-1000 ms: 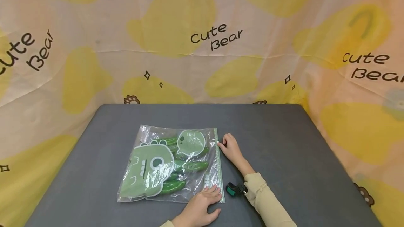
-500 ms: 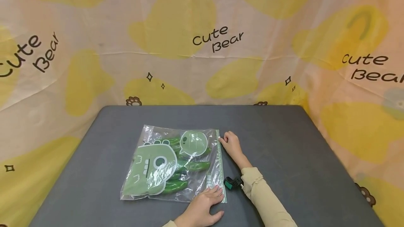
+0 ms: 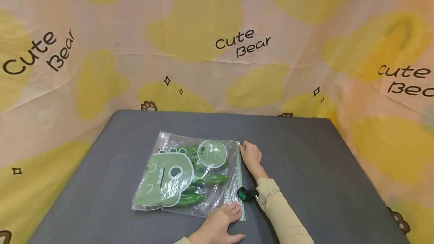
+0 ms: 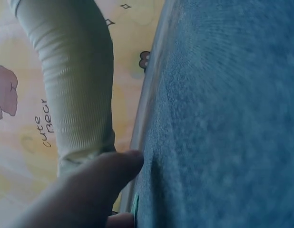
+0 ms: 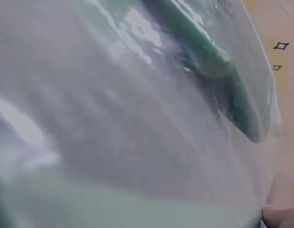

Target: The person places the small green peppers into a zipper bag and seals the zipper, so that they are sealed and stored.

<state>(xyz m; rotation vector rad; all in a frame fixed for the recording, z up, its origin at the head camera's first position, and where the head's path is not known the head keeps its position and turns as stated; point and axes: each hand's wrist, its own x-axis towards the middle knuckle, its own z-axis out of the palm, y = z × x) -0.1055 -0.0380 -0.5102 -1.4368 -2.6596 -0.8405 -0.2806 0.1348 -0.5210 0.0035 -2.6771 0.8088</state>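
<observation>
A clear plastic zip bag (image 3: 154, 193) with a green dinosaur print lies flat on the table. Several long green vegetables (image 3: 217, 179), cucumber-like, show through it. Its green zip strip (image 3: 240, 172) runs down the right side. My right hand (image 3: 251, 156) pinches the strip at its far end, where a small white slider is mostly hidden by the fingers. With fingers extended, my left hand (image 3: 220, 223) presses on the strip's near corner, thumb out on the table. The right wrist view has the bag's film (image 5: 137, 118) up close, a fingertip (image 5: 282, 217) at its edge.
The dark grey table (image 3: 305, 168) reaches back to a printed cloth (image 3: 203, 29) that hangs behind and at both sides. A black wrist device (image 3: 247, 194) on the right arm sits close to the bag's right edge.
My right hand has slid away from me along the zip strip to its far end. The left hand stays pressed on the near corner. The head view has shifted slightly.
</observation>
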